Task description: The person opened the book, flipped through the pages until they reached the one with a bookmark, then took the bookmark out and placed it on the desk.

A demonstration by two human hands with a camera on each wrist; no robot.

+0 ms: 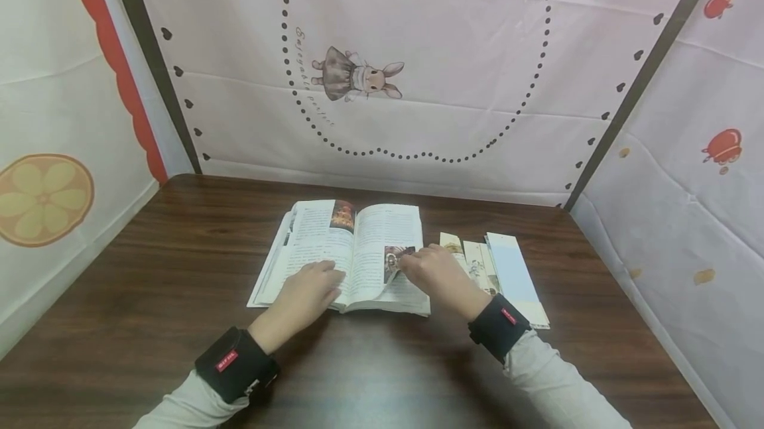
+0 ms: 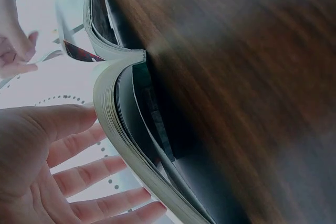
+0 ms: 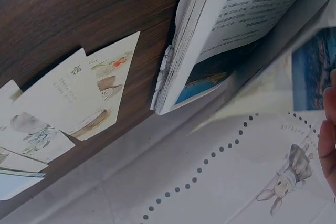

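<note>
An open book (image 1: 376,233) lies on the table with text and small colour pictures on its pages. My left hand (image 1: 307,293) rests on the left page near its lower part; in the left wrist view that hand (image 2: 68,166) has its fingers extended and spread over the page. At the right page, my right hand (image 1: 438,274) pinches a page (image 3: 257,95) by its edge, and that page is lifted and curved away from the pages beneath. Only the fingertips of the right hand (image 3: 328,129) show at the edge of the right wrist view.
Several illustrated cards (image 3: 68,90) lie overlapping to the right of the book, beside a pale blue and white booklet or card (image 1: 514,276). All rest on a dark wooden table (image 1: 149,296). Printed fabric (image 1: 465,71) hangs behind and at both sides.
</note>
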